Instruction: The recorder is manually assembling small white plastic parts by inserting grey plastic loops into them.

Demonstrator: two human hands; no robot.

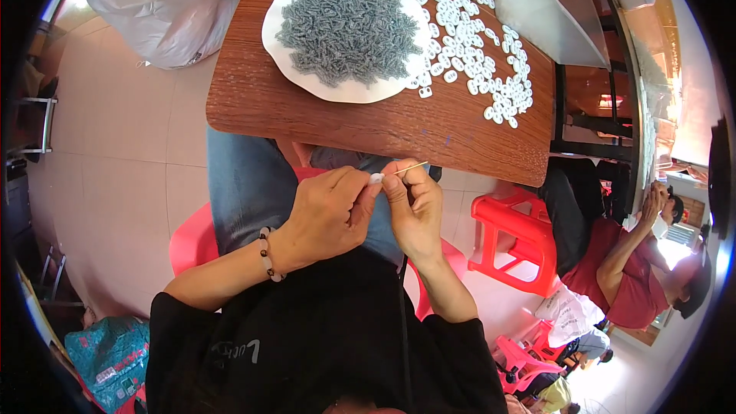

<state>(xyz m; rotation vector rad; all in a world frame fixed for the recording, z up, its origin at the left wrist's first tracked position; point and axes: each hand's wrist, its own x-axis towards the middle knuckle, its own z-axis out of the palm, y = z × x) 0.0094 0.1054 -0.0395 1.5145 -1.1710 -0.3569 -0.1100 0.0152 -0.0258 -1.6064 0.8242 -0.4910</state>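
Observation:
Over my lap, just off the table's near edge, my two hands meet. My left hand [330,207] is closed, pinching a small white plastic piece [376,179] between thumb and fingertips. My right hand [418,211] grips a thin gold-coloured rod [412,168] between thumb and index finger, its free end pointing up to the right. The right thumb tip is right beside the white piece; whether the rod goes into it is hidden. On the table, a white scalloped plate [360,94] carries a heap of small grey translucent pieces [345,27].
Many white oval pieces [464,38] lie scattered on the brown table [307,115], right of the plate. A white bin [548,11] stands at the far right corner. A white sack [165,8] is at the left, a red stool [514,241] and a seated person [629,276] at the right.

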